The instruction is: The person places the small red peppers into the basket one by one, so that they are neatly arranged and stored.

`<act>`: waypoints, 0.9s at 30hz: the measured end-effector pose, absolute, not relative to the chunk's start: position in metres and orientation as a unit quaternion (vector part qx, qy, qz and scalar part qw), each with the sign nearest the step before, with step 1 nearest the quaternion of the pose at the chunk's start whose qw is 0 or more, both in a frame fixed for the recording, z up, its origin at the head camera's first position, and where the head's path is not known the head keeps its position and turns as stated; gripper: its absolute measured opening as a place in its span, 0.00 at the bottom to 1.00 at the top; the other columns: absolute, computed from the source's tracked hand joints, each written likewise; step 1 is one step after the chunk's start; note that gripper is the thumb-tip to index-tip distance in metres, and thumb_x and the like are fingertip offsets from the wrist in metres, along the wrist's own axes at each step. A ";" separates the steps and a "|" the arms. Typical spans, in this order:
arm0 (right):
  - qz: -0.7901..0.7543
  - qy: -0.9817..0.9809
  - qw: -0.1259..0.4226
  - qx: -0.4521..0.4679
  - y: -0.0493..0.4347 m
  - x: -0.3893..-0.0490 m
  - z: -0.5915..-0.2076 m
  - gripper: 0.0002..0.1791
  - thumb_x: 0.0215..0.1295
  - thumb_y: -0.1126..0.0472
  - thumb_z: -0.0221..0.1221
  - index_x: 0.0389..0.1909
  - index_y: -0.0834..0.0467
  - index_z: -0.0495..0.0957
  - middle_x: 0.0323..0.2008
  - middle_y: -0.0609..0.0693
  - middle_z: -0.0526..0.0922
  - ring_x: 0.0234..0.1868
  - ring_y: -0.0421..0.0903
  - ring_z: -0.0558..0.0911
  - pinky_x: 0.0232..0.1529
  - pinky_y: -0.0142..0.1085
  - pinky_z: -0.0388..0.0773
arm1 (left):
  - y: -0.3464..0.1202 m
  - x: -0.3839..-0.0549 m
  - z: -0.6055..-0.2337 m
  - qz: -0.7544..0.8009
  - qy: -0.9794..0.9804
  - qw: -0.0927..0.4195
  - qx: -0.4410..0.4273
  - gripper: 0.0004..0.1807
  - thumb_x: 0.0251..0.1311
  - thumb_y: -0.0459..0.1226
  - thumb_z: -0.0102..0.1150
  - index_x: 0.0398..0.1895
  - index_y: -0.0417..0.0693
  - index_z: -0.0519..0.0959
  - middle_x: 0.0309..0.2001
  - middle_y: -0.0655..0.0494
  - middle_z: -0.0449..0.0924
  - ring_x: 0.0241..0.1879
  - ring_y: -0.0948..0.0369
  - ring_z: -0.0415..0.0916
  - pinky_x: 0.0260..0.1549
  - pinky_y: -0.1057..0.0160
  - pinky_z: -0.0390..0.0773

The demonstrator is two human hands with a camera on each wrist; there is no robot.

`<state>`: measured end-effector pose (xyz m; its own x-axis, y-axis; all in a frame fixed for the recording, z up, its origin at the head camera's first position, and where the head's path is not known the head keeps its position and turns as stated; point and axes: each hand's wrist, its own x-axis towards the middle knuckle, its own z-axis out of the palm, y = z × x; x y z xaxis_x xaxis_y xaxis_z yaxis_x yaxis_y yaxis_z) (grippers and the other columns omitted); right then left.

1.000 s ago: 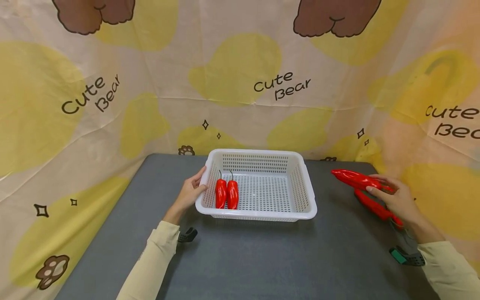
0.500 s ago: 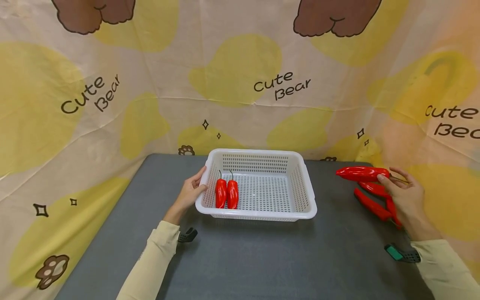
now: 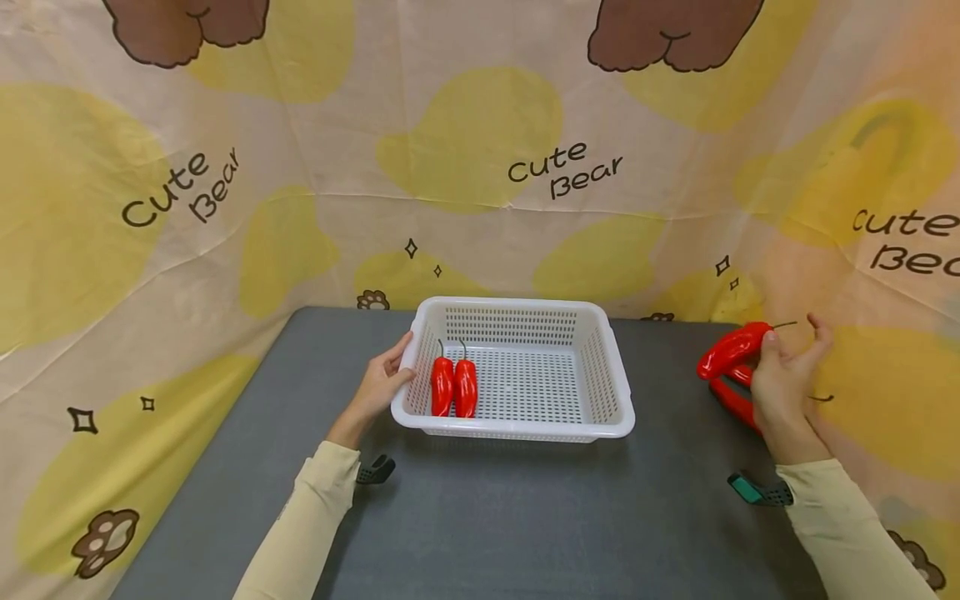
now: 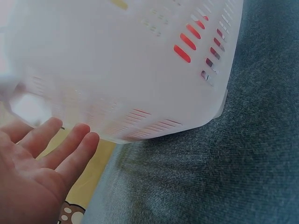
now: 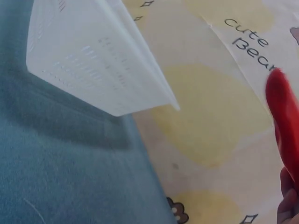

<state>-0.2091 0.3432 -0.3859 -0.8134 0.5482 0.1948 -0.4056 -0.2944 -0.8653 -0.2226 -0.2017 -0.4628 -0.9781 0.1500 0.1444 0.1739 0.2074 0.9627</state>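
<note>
At the left side of the white plastic basket [image 3: 510, 429], my left hand [image 3: 375, 387] holds the rim, thumb over its edge. The left wrist view shows several fingers [image 4: 77, 149] against the basket's outer wall. Two red peppers [image 3: 465, 389] lie side by side inside, stems toward the back. On the right, my right hand [image 3: 787, 383] pinches another red pepper [image 3: 735, 348] near its stem end, its tip slanting down to the left. Beneath it more red peppers [image 3: 733, 404] are partly covered by the hand. The right wrist view catches the held pepper [image 5: 285, 116] at its edge.
The grey tabletop [image 3: 525, 517] carries the basket in its middle. A printed cloth [image 3: 480, 167] hangs close behind the table and along both sides. Each wrist wears a dark strap, such as the right strap [image 3: 761, 490].
My right hand has turned, and the pepper in it has swung from nearly level to a downward slant. Its forearm has shifted left. The left hand and the basket stay put.
</note>
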 end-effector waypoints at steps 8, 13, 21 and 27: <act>0.756 -0.618 0.214 -0.037 0.331 -0.210 -0.386 0.13 0.76 0.63 0.50 0.52 0.49 0.81 0.41 0.40 0.79 0.32 0.34 0.78 0.31 0.19 0.78 | -0.201 -0.222 -0.463 -0.622 -0.776 0.011 -0.107 0.38 0.67 0.26 0.48 0.80 0.50 0.55 0.76 0.38 0.60 0.66 0.35 0.70 0.57 0.38 0.76; 0.735 -0.665 0.131 0.024 0.325 -0.214 -0.384 0.13 0.75 0.59 0.54 0.54 0.43 0.80 0.43 0.36 0.78 0.34 0.33 0.76 0.32 0.20 0.75 | -0.202 -0.223 -0.464 -0.620 -0.777 0.013 -0.107 0.38 0.68 0.27 0.49 0.81 0.51 0.54 0.77 0.39 0.60 0.66 0.35 0.70 0.56 0.39 0.77; 0.688 -0.716 0.072 0.098 0.307 -0.225 -0.381 0.19 0.73 0.61 0.56 0.63 0.47 0.74 0.51 0.37 0.76 0.45 0.32 0.77 0.43 0.18 0.79 | -0.202 -0.222 -0.463 -0.621 -0.777 0.009 -0.102 0.39 0.67 0.27 0.48 0.81 0.50 0.53 0.78 0.41 0.59 0.68 0.37 0.68 0.59 0.39 0.75; 0.617 -0.771 0.075 0.140 0.290 -0.233 -0.381 0.21 0.73 0.63 0.55 0.65 0.49 0.71 0.51 0.35 0.77 0.44 0.30 0.80 0.45 0.18 0.79 | -0.201 -0.224 -0.463 -0.625 -0.773 0.011 -0.105 0.38 0.67 0.26 0.48 0.80 0.48 0.54 0.77 0.39 0.60 0.68 0.38 0.68 0.59 0.39 0.76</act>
